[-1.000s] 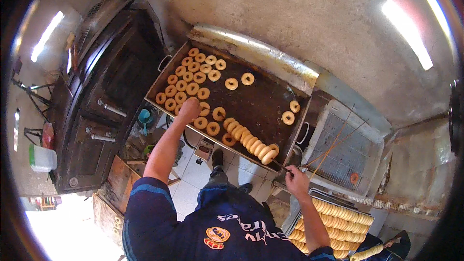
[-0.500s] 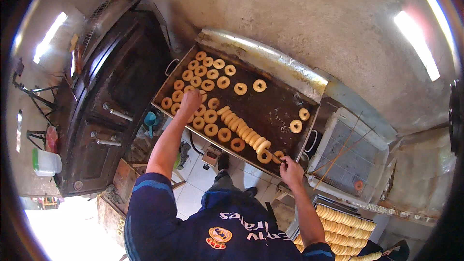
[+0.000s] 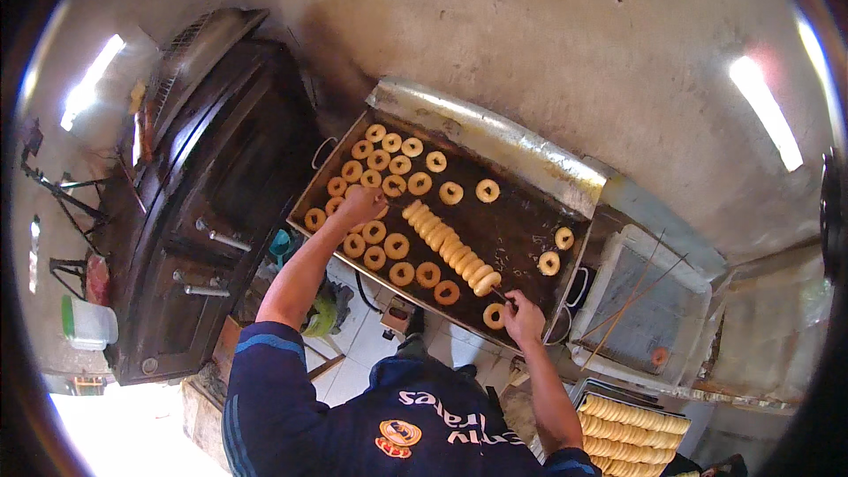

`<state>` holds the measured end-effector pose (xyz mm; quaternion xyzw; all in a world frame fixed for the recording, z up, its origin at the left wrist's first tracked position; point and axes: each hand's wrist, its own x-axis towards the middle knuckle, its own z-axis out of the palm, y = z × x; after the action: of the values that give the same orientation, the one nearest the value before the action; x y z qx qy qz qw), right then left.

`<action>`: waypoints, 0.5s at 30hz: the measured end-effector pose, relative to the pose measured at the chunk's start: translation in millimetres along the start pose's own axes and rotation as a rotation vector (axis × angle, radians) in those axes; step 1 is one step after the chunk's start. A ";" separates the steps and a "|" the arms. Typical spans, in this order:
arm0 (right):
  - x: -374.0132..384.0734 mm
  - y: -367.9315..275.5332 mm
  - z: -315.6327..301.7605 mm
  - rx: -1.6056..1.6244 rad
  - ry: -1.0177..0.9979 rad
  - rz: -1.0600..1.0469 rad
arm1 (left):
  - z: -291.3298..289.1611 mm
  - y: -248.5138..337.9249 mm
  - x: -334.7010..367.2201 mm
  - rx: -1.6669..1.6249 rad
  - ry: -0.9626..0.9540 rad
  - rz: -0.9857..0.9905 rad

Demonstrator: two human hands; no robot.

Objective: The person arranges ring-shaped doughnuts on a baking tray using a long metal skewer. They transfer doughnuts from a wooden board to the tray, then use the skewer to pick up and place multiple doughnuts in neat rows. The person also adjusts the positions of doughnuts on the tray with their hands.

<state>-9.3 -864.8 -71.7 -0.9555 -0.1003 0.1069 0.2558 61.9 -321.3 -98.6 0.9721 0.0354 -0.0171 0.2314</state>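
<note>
A wide rectangular metal pan (image 3: pixel 530 203) with a dark inside holds many golden ring doughnuts (image 3: pixel 420 183). My right hand (image 3: pixel 524 316) is closed round the near end of a thin stick (image 3: pixel 500 294) at the pan's front right. A tight row of threaded doughnuts (image 3: pixel 450 247) runs along the stick toward the pan's middle. My left hand (image 3: pixel 364 204) is over the doughnuts on the left side, left of the row's far end, fingers curled together. Whatever is in those fingers is hidden. One loose doughnut (image 3: pixel 495 315) lies just left of my right hand.
On the right stands a pale tray with a wire rack (image 3: pixel 632 300), two thin sticks (image 3: pixel 632 300) across it. Below it, another tray holds rows of pale rings (image 3: pixel 632 428). A dark cabinet (image 3: pixel 221 212) fills the left. A control box (image 3: pixel 397 320) hangs under the pan.
The view has tilted, so the pan sits lower. My right hand and the threaded row have shifted away toward the pan's middle. My left hand stays over the left-side doughnuts.
</note>
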 end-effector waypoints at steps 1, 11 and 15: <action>-3.7 -2.7 -7.5 -0.051 -0.001 0.008 | 0.3 -0.3 10.1 -0.021 0.068 -0.070; 20.5 15.0 50.7 0.216 0.094 -0.073 | -44.8 -75.1 33.0 -0.131 -0.019 -0.263; 8.5 40.6 49.2 0.479 0.120 -0.058 | -106.3 -18.0 -8.2 -0.215 0.168 -0.067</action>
<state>-8.2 -874.2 -135.3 -0.8690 -0.0840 0.0632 0.4836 54.1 -257.8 -11.4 0.9380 0.0886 0.0606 0.3295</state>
